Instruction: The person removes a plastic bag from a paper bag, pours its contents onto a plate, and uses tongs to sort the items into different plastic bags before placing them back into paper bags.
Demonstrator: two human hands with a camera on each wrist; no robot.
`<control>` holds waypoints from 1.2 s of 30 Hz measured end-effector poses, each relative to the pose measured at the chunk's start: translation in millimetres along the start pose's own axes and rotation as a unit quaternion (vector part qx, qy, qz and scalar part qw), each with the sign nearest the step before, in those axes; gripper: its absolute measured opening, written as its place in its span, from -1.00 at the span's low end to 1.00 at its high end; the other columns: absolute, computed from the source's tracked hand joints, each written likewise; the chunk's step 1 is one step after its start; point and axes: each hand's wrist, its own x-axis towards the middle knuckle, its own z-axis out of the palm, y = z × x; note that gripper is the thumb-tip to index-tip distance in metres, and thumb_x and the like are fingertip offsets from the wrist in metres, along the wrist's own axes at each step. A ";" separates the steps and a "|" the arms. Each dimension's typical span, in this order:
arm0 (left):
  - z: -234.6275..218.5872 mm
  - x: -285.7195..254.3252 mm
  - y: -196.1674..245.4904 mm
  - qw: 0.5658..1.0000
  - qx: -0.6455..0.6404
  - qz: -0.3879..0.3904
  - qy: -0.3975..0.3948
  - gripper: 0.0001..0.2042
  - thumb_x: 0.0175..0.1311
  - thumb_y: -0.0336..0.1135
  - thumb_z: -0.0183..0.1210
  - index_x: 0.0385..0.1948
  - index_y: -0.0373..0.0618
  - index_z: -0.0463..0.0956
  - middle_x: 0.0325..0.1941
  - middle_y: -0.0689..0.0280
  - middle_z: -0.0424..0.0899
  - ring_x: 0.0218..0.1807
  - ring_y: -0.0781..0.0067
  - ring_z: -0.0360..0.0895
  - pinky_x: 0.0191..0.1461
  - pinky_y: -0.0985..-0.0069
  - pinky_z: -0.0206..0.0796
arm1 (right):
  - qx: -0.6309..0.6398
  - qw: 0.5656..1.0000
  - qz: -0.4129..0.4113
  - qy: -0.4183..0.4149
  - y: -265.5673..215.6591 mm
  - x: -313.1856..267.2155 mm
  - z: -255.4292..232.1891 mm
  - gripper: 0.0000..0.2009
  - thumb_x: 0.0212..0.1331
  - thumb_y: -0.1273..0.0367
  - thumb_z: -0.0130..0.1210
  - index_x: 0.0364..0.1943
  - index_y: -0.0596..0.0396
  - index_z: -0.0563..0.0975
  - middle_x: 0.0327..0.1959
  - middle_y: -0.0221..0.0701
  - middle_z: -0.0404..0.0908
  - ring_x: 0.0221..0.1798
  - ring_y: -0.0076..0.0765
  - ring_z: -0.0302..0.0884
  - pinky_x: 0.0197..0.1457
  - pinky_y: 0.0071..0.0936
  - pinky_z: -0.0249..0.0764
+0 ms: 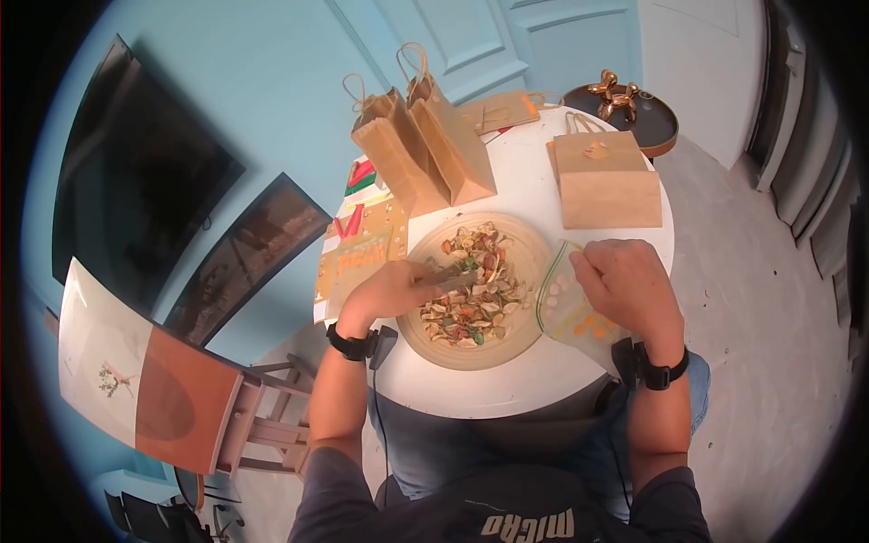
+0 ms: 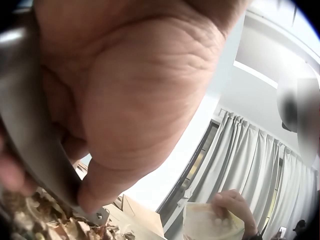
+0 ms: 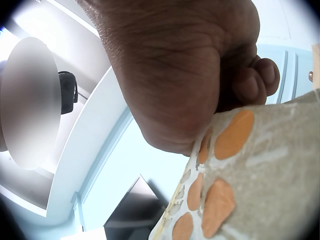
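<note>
My left hand (image 1: 385,294) grips metal tongs (image 2: 25,115) over a round, light wooden tray (image 1: 425,342). Their tips reach into a heap of mixed dried pieces (image 1: 466,317), tan, orange, red and green like potpourri. In the left wrist view the thumb presses along the curved metal (image 2: 70,192) close over the heap. To the right, my right hand (image 1: 629,285) pinches the top edge of a clear zip bag (image 1: 563,317) with a green seal line and orange and white patches. In the right wrist view the bag (image 3: 280,175) hangs below the curled fingers (image 3: 250,82).
The tray stands on a round white table (image 1: 507,394). Behind it are two upright kraft paper bags (image 1: 394,149). A folded-over kraft bag (image 1: 611,190) lies at the back right. Patterned packets (image 1: 362,258) lie on the left. A dark side table (image 1: 656,127) bears a shiny balloon-dog figure (image 1: 618,98).
</note>
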 end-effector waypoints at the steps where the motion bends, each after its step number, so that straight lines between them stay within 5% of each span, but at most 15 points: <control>1: 3.2 0.6 -0.6 1.000 0.019 0.001 0.008 -0.65 0.46 -0.10 0.43 -0.08 -0.29 0.81 -0.48 0.07 0.71 -0.42 0.21 0.62 -0.24 0.23 0.44 | 0.001 1.000 0.000 -0.002 -0.6 0.4 0.8 -0.62 0.50 0.30 0.25 -0.53 0.20 0.64 -0.52 -0.05 0.68 -0.40 0.21 0.67 -0.22 0.05 0.56; 3: 9.3 3.0 -0.4 0.998 0.060 0.004 0.023 -0.67 0.45 -0.12 0.44 -0.09 -0.28 0.81 -0.49 0.03 0.69 -0.42 0.16 0.63 -0.24 0.22 0.44 | 0.004 1.000 0.002 -0.004 -2.0 0.7 2.0 -0.63 0.50 0.30 0.24 -0.53 0.20 0.65 -0.52 -0.05 0.68 -0.40 0.21 0.67 -0.22 0.04 0.56; 6: 14.7 3.2 7.1 0.995 0.089 -0.027 0.032 -0.65 0.45 -0.10 0.40 -0.17 -0.29 0.79 -0.37 -0.16 0.74 -0.25 -0.26 0.74 -0.09 0.05 0.55 | 0.001 1.000 -0.003 -0.004 -1.9 0.0 5.5 -0.62 0.51 0.30 0.23 -0.53 0.19 0.65 -0.52 -0.05 0.67 -0.41 0.22 0.67 -0.22 0.04 0.57; 18: 10.6 -10.8 10.7 0.995 0.081 -0.046 0.039 -0.72 0.46 -0.16 0.36 -0.18 -0.23 0.81 -0.42 -0.09 0.75 -0.26 -0.23 0.75 -0.09 0.02 0.54 | 0.014 0.999 -0.027 -0.012 -5.7 1.4 11.8 -0.62 0.51 0.29 0.20 -0.53 0.17 0.65 -0.53 -0.08 0.67 -0.39 0.19 0.68 -0.22 0.04 0.57; 20: 9.0 -14.2 8.6 0.995 0.081 -0.016 0.051 -0.74 0.50 -0.20 0.38 -0.19 -0.28 0.80 -0.47 -0.05 0.70 -0.38 -0.04 0.65 -0.18 0.12 0.46 | 0.014 0.999 -0.036 -0.014 -5.2 1.4 15.0 -0.63 0.50 0.29 0.20 -0.52 0.16 0.65 -0.52 -0.09 0.67 -0.38 0.19 0.69 -0.21 0.04 0.57; 27: -8.8 -34.1 60.1 0.995 0.072 -0.009 0.071 -0.77 0.51 -0.25 0.41 -0.15 -0.29 0.78 -0.42 -0.05 0.71 -0.39 -0.02 0.62 -0.20 0.17 0.45 | 0.014 0.998 -0.055 -0.010 -1.3 2.8 28.2 -0.64 0.51 0.28 0.19 -0.51 0.13 0.66 -0.50 -0.11 0.69 -0.36 0.18 0.70 -0.20 0.04 0.59; 33: 12.0 -33.4 111.7 0.973 0.096 0.188 0.092 -0.72 0.49 -0.23 0.43 0.01 -0.28 0.78 -0.25 -0.06 0.78 -0.21 -0.14 0.75 -0.10 0.09 0.55 | 0.012 0.999 -0.038 -0.010 -4.5 4.2 26.7 -0.62 0.56 0.25 0.17 -0.47 0.12 0.67 -0.48 -0.12 0.71 -0.34 0.17 0.71 -0.19 0.04 0.58; 36: 15.8 -36.1 127.0 0.983 0.074 0.152 0.065 -0.68 0.45 -0.22 0.45 0.04 -0.28 0.77 -0.21 -0.05 0.80 -0.18 -0.17 0.76 -0.07 0.07 0.57 | 0.011 0.999 -0.033 -0.012 -3.1 4.4 23.8 -0.62 0.57 0.24 0.16 -0.46 0.13 0.67 -0.47 -0.12 0.71 -0.35 0.17 0.71 -0.19 0.05 0.58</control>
